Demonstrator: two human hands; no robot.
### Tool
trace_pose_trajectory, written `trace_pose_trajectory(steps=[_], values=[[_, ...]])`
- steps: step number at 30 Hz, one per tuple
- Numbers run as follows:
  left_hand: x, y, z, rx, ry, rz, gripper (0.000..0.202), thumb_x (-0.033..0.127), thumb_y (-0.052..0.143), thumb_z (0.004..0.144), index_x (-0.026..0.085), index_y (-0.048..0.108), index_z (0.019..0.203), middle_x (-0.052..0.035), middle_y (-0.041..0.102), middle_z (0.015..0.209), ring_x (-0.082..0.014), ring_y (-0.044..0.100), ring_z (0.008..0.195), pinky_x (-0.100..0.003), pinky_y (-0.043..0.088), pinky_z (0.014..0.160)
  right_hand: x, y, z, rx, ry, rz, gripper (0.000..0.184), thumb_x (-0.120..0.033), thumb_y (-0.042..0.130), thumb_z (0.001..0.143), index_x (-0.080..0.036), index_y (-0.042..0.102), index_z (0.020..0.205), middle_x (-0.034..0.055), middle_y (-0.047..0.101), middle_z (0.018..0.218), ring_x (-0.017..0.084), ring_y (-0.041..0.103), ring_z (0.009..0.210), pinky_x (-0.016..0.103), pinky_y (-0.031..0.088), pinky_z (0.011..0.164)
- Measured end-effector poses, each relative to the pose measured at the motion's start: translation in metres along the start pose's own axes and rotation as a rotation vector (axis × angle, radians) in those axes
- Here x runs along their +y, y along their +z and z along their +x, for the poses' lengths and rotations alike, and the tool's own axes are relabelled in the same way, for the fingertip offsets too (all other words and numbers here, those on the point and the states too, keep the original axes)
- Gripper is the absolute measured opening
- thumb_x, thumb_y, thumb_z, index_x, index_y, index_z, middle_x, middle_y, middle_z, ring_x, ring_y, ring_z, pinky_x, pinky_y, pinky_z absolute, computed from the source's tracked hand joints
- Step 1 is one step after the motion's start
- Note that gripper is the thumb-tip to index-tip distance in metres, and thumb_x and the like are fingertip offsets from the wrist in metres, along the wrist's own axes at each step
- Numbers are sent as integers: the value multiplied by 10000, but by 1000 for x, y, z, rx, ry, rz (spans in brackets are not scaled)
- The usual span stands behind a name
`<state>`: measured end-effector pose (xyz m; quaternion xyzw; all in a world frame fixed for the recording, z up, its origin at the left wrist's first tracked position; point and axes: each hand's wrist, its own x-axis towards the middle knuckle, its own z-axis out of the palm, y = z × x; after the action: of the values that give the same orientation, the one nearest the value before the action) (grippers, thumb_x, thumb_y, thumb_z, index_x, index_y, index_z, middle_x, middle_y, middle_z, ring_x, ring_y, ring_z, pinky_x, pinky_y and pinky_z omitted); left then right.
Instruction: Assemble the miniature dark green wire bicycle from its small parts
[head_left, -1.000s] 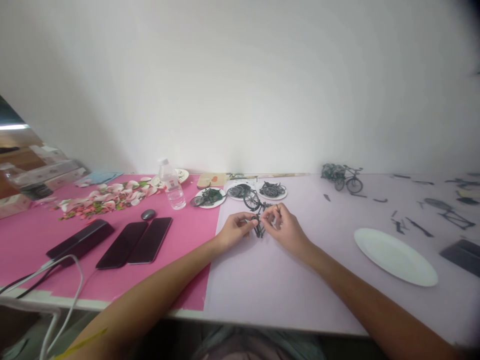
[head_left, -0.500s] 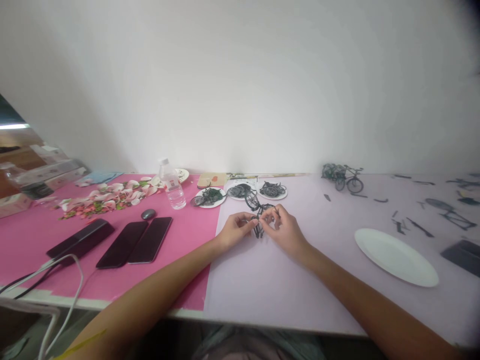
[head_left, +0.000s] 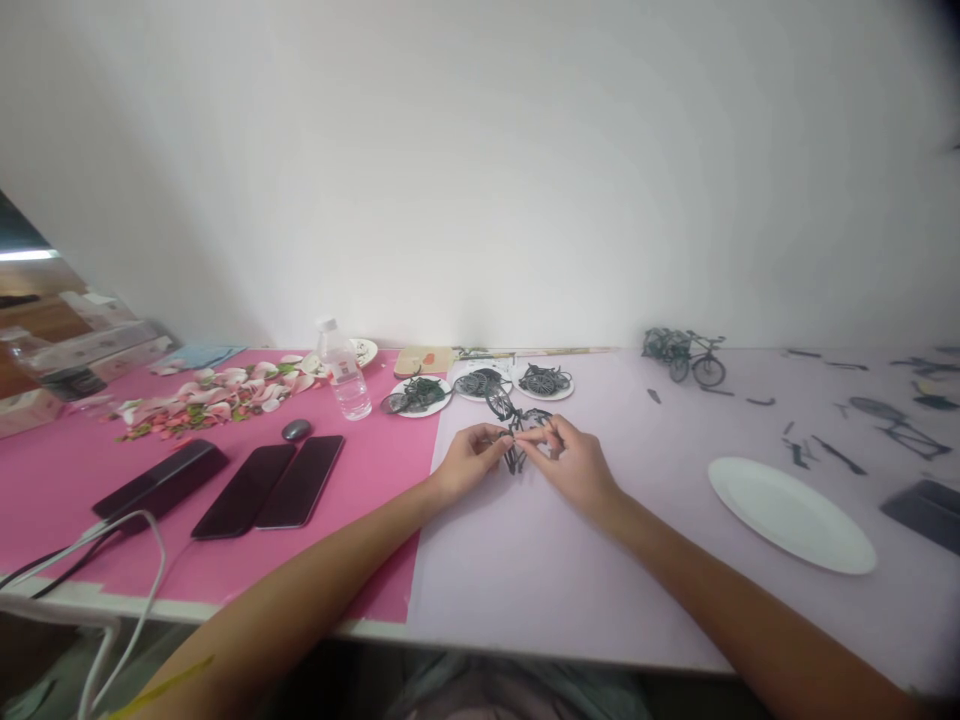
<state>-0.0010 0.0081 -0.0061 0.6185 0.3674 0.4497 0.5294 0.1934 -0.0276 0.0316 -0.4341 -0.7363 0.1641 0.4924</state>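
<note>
Evidently, the fine work was at the middle of the worktop (head_left: pixel 540 590), where a dark bicycle model (head_left: pixel 517 423) sat between the two hands, just short of the small plates (head_left: pixel 442 407) heaped with dark parts (head_left: pixel 545 380). The left hand (head_left: pixel 469 458) had its grip pinched, thumb against forefinger, on the model's near portion; a steady, gentle hold suited such thin bars, which seemed likely to bend or snap under a hard squeeze. The right hand (head_left: pixel 576 468) had its fingertips close together at the same spot, yet whether that grip enclosed a tiny piece could not be told, the fingers hiding it. Good handling here meant bracing with the left, pressing lightly with the right in line with the bars rather than across them, and steadying both wrists low.
</note>
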Motion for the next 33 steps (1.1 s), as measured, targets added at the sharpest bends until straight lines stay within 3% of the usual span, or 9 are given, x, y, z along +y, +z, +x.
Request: trace_pose_trajectory(steps=[6,15,26,30,33], values=[[1,1,0,23,-18,0,525,617,730,857,123,680,1026,-16,626,726,-103,507,559,-236,412,555,3,-2,-1,-33,-26,-100,394,-338,644,941,-269,312,739,53,794,903,246,777,819,314,580,700],[-2,1,0,28,-10,14,519,613,730,861,126,676,1034,-20,634,752,-102,521,570,-227,410,550,8,-1,-1,-21,-70,-256,356,-372,652,934,-260,390,722,25,699,692,225,738,731,259,542,633],[-5,0,1,33,-6,6,519,614,747,846,135,676,1033,-43,668,819,-101,536,577,-226,424,549,-5,-5,1,-3,2,-115,390,-426,578,970,-256,325,727,-6,586,666,168,596,590,266,490,619],[-4,1,0,38,-16,-7,514,607,751,844,141,671,1048,-40,669,839,-99,541,580,-227,429,548,-7,-10,2,19,25,-112,416,-461,566,979,-251,313,724,-45,440,604,134,427,521,252,383,525],[-2,1,0,40,-13,-5,496,600,748,850,146,669,1034,-34,669,833,-98,542,580,-227,431,557,-6,-15,3,-14,72,-61,354,-482,443,1050,-250,393,788,-51,409,596,143,404,515,265,338,508]])
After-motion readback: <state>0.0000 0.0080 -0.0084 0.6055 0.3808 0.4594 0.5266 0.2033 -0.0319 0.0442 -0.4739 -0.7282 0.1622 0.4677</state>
